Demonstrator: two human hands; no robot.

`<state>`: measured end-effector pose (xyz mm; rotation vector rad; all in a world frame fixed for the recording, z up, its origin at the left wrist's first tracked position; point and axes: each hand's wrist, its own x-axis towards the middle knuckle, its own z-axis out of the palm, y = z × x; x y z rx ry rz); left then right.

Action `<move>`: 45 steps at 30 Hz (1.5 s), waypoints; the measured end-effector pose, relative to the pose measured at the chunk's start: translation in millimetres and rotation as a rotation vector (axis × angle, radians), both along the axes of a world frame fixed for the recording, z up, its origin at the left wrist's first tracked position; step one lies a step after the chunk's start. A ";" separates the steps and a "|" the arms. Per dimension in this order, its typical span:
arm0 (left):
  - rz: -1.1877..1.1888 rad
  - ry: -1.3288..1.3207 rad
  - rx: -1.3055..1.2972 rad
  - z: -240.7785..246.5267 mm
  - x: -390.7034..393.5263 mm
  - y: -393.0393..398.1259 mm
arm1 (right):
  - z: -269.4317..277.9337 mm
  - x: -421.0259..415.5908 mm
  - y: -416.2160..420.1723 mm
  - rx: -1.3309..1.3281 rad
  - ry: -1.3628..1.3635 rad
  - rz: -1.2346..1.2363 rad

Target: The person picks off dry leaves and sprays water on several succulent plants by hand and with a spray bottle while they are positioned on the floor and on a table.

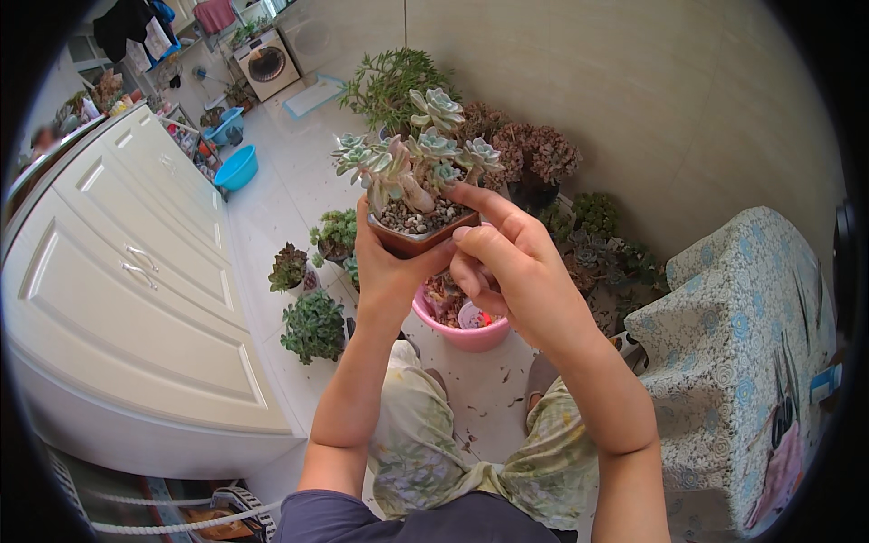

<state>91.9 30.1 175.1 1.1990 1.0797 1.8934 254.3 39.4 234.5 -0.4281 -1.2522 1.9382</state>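
Observation:
My left hand (388, 271) cradles a small brown angular pot (407, 246) from its left side and below. In the pot grows a thick-stemmed succulent (410, 183) with several pale green rosettes, over a layer of small pebbles (417, 221). The index finger of my right hand (526, 254) reaches over the pot's right rim to the base of a rosette; the thumb is near the pot's right corner, and the other fingers curl loosely. Beneath the hands, a pink basin (468, 341) on the floor holds dry leaf debris and a small round item.
Potted succulents (313, 326) stand on the tiles to the left, with more reddish ones (536, 153) along the wall. A lace-patterned cloth (706, 326) drapes a surface at right, bearing long tweezers (787, 366). White cabinets (136, 271) line the left; a blue basin (236, 167) lies beyond.

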 end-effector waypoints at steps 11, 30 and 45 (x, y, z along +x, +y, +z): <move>-0.037 -0.042 0.014 -0.6 3.5 0.3 | 1.6 1.9 10.8 -0.115 0.109 0.158; -0.051 -0.063 0.000 -8.5 0.3 2.2 | 3.4 1.2 5.5 -0.060 0.033 0.120; -0.251 -0.209 -0.004 -7.3 -13.4 -5.0 | 8.6 25.7 8.9 0.573 -0.324 -0.517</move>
